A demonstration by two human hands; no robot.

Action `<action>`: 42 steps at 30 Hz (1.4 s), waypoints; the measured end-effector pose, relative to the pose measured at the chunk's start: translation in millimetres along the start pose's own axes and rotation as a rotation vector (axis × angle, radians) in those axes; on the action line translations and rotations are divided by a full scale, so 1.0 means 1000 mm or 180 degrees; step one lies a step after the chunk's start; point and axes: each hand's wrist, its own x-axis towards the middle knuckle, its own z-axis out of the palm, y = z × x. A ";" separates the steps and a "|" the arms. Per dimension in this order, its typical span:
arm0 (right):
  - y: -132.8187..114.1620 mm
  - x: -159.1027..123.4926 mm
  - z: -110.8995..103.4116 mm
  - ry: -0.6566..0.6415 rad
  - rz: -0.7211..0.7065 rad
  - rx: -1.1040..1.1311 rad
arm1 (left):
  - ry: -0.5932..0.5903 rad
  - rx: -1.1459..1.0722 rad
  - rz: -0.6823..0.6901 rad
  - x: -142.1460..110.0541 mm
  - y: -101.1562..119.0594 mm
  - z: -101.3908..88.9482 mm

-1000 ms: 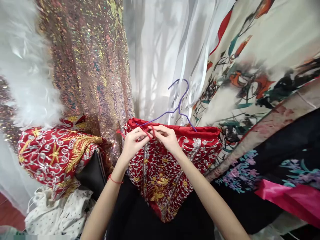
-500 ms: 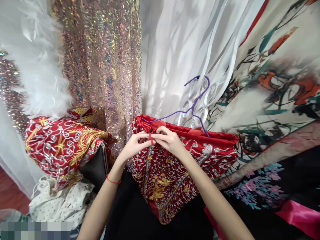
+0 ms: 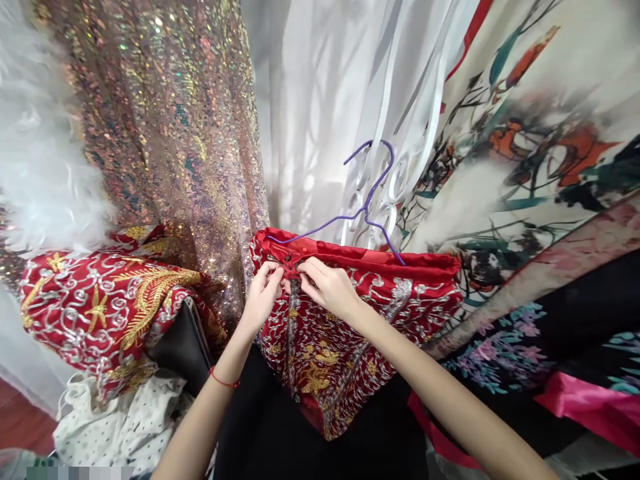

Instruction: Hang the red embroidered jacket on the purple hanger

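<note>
A red garment (image 3: 320, 373) with silver and gold embroidery is draped in front of me, its red satin waistband (image 3: 425, 261) uppermost. A purple wire hanger (image 3: 367, 208) stands up out of that band. At the band's left part is a small bundle of red cord (image 3: 290, 267), looped or knotted; which of the two I cannot tell. My left hand (image 3: 264, 297) pinches the cord from the left. From the right, my right hand (image 3: 330, 288) is closed on it too, fingertips pressed together.
Another red embroidered cloth (image 3: 105, 300) lies at left, by a dark flat object (image 3: 183, 340) and a white dotted cloth (image 3: 117, 420). Behind hang a sequined cloth (image 3: 170, 113), white feathers (image 3: 55, 167) and white curtains (image 3: 310, 120). A patterned cloth (image 3: 540, 160) hangs right.
My fingertips have moved apart, and the red cord now shows bunched between them where a loop was held before. The whole view has shifted, with things sitting further left.
</note>
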 end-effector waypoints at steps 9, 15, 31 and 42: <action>-0.001 0.009 -0.011 0.0443 0.0521 0.0535 | 0.0686 0.1004 0.0779 0.007 -0.004 0.005; 0.007 0.011 -0.009 0.0680 0.0857 0.0100 | 0.1122 0.1864 0.1142 0.026 -0.006 -0.013; -0.020 0.020 -0.020 -0.0022 0.2054 0.4252 | 0.0713 0.0357 0.0725 0.028 0.007 -0.012; 0.003 0.003 -0.043 -0.0269 0.1715 0.2215 | 0.0808 0.1304 0.0894 0.036 -0.004 -0.035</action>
